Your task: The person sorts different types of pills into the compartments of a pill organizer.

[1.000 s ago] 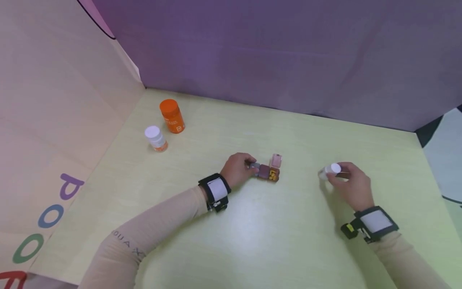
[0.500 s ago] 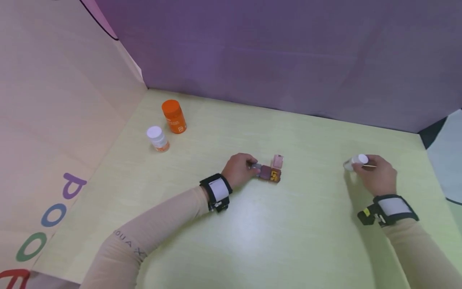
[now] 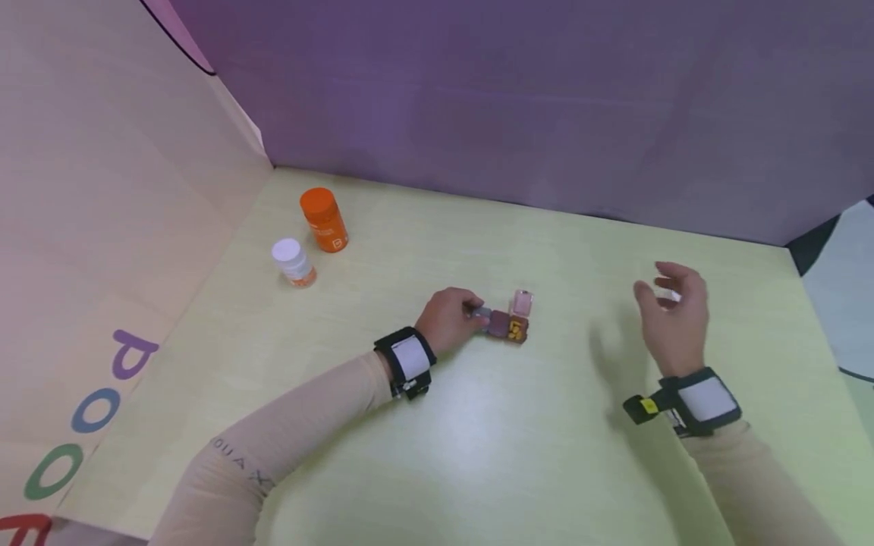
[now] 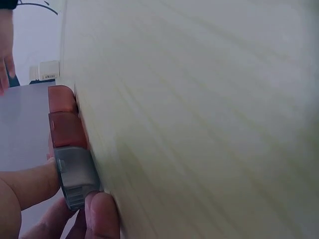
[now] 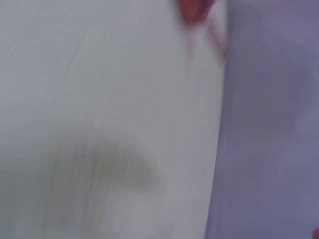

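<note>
My left hand [image 3: 451, 322] pinches the grey end of a small pill organizer [image 3: 501, 324] on the table, thumb and fingers on either side of it. In the left wrist view, grey, dark red and orange-red compartments [image 4: 69, 129] run in a row. At the far end the clear pinkish lid [image 3: 523, 302] is flipped up, and yellow pills [image 3: 516, 329] lie inside. My right hand [image 3: 679, 322] is over the table to the right, thumb and fingers curved apart. Behind its fingers a bit of the white bottle [image 3: 674, 296] shows; the rest is hidden.
An orange jar [image 3: 325, 221] and a white bottle with an orange base [image 3: 294, 262] stand upright at the back left of the table [image 3: 437, 455]. A purple curtain [image 3: 505, 106] closes the back, a pale lettered sheet [image 3: 123, 189] the left.
My right hand carried the white bottle right, then let go and moved back left and up. The left hand has stayed on the pill organizer.
</note>
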`<state>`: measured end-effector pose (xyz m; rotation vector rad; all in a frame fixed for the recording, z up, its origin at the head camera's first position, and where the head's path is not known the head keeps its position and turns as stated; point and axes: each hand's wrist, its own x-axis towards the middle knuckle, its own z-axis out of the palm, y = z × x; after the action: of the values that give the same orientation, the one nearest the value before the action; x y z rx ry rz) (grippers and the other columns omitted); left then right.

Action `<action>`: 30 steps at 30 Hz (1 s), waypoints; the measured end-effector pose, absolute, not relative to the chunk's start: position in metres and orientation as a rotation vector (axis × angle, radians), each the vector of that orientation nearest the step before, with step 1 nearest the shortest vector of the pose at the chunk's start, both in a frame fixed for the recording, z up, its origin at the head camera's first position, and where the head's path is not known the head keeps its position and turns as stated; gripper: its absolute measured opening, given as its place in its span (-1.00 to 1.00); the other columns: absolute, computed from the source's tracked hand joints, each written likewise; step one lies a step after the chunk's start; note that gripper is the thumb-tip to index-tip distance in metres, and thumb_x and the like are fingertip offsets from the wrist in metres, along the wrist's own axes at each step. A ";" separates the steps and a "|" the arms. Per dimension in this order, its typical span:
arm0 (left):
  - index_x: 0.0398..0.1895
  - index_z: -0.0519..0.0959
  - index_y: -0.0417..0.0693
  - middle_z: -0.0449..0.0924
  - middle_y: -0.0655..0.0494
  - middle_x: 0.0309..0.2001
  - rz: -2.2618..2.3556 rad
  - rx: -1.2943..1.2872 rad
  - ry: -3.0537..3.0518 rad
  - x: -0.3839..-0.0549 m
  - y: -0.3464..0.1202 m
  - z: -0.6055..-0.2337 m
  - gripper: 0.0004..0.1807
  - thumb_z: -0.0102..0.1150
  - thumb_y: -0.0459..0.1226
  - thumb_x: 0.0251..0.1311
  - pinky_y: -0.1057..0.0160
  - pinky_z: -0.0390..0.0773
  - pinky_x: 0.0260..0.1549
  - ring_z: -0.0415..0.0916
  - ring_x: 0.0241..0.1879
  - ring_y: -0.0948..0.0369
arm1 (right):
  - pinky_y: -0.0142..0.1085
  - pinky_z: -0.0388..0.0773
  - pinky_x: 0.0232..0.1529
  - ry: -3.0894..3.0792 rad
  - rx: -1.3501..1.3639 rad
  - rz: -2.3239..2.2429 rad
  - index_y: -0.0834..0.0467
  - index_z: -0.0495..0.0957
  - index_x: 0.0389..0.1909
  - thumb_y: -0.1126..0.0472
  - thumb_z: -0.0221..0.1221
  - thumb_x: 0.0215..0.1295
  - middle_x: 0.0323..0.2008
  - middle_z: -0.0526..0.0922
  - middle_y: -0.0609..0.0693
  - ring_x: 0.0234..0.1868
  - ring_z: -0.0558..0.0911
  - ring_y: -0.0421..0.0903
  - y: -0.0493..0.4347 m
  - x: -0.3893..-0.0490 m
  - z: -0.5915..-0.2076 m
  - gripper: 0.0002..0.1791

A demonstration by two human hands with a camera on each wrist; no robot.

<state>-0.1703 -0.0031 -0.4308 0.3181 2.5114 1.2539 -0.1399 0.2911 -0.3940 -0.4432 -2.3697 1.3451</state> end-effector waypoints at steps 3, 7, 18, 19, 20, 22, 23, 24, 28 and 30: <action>0.09 0.64 -0.22 0.71 -0.07 -0.02 1.251 0.310 2.503 -0.171 -0.003 -0.431 -0.65 0.36 -0.27 0.29 0.21 0.61 -0.11 0.63 -0.12 0.11 | -0.52 0.52 0.00 -2.390 -0.430 1.676 0.32 0.38 0.29 0.25 0.08 0.50 0.01 0.48 -0.15 -0.03 0.50 -0.32 0.268 -0.143 -0.395 -0.58; 0.11 0.64 -0.21 0.71 -0.06 -0.02 1.249 0.291 2.495 -0.170 -0.002 -0.432 -0.64 0.35 -0.27 0.29 0.21 0.61 -0.11 0.62 -0.12 0.12 | -0.41 0.54 0.16 -2.382 -0.385 2.157 0.48 0.17 0.42 0.22 -0.09 0.61 0.15 0.48 0.13 0.04 0.57 -0.25 0.246 -0.147 -0.401 -0.46; 0.10 0.64 -0.23 0.71 -0.08 -0.01 1.236 0.316 2.507 -0.172 -0.002 -0.431 -0.64 0.36 -0.27 0.29 0.20 0.62 -0.09 0.64 -0.10 0.09 | -0.23 0.37 0.38 -2.372 -0.406 2.554 0.49 -0.02 0.51 0.19 -0.26 0.67 0.43 0.17 0.46 0.02 0.59 -0.29 0.216 -0.154 -0.420 -0.41; 0.10 0.64 -0.23 0.71 -0.08 -0.01 1.236 0.319 2.508 -0.172 -0.002 -0.431 -0.64 0.36 -0.26 0.29 0.20 0.62 -0.09 0.65 -0.10 0.09 | -0.24 0.38 0.37 -2.383 -0.395 2.551 0.48 -0.02 0.51 0.19 -0.27 0.67 0.44 0.16 0.47 0.02 0.58 -0.29 0.215 -0.153 -0.420 -0.41; 0.10 0.65 -0.23 0.71 -0.08 -0.01 1.237 0.320 2.509 -0.172 -0.002 -0.430 -0.64 0.36 -0.26 0.29 0.20 0.63 -0.09 0.65 -0.10 0.09 | -0.25 0.40 0.35 -2.402 -0.385 2.538 0.47 -0.01 0.51 0.18 -0.27 0.68 0.44 0.17 0.45 0.02 0.59 -0.30 0.214 -0.153 -0.421 -0.41; 0.09 0.65 -0.23 0.72 -0.08 -0.02 1.236 0.321 2.513 -0.172 -0.003 -0.430 -0.64 0.36 -0.26 0.29 0.21 0.63 -0.09 0.65 -0.10 0.09 | -0.27 0.44 0.32 -2.422 -0.374 2.509 0.44 0.04 0.51 0.15 -0.25 0.68 0.42 0.25 0.41 0.01 0.60 -0.28 0.212 -0.153 -0.422 -0.42; 0.09 0.65 -0.23 0.72 -0.08 -0.02 1.237 0.316 2.512 -0.172 -0.003 -0.430 -0.64 0.37 -0.26 0.28 0.21 0.63 -0.10 0.65 -0.10 0.09 | -0.27 0.46 0.30 -2.424 -0.366 2.494 0.44 0.07 0.50 0.15 -0.23 0.67 0.38 0.32 0.38 0.01 0.61 -0.27 0.211 -0.152 -0.422 -0.42; 0.09 0.65 -0.22 0.72 -0.07 -0.02 1.236 0.314 2.514 -0.172 -0.003 -0.430 -0.64 0.37 -0.26 0.28 0.21 0.63 -0.10 0.65 -0.10 0.10 | -0.27 0.48 0.29 -2.423 -0.364 2.487 0.42 0.11 0.49 0.13 -0.20 0.67 0.34 0.39 0.32 0.02 0.61 -0.25 0.211 -0.152 -0.422 -0.43; 0.09 0.66 -0.22 0.72 -0.07 -0.01 1.242 0.309 2.514 -0.172 -0.004 -0.430 -0.65 0.37 -0.26 0.28 0.21 0.62 -0.09 0.65 -0.09 0.10 | -0.27 0.53 0.22 -2.440 -0.341 2.417 0.39 0.31 0.30 0.10 -0.08 0.65 0.13 0.59 0.10 0.03 0.63 -0.20 0.210 -0.149 -0.423 -0.53; 0.09 0.65 -0.23 0.72 -0.08 -0.01 1.245 0.315 2.520 -0.172 -0.004 -0.430 -0.65 0.37 -0.26 0.28 0.21 0.62 -0.09 0.65 -0.10 0.10 | -0.29 0.55 0.19 -2.476 -0.313 2.363 0.35 0.38 0.19 0.08 -0.03 0.63 0.09 0.62 0.08 0.03 0.63 -0.20 0.210 -0.148 -0.425 -0.59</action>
<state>-0.1719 -0.0038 -0.4298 0.3149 2.5196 1.2450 -0.1475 0.2103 -0.4246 -0.3131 -2.4760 2.3630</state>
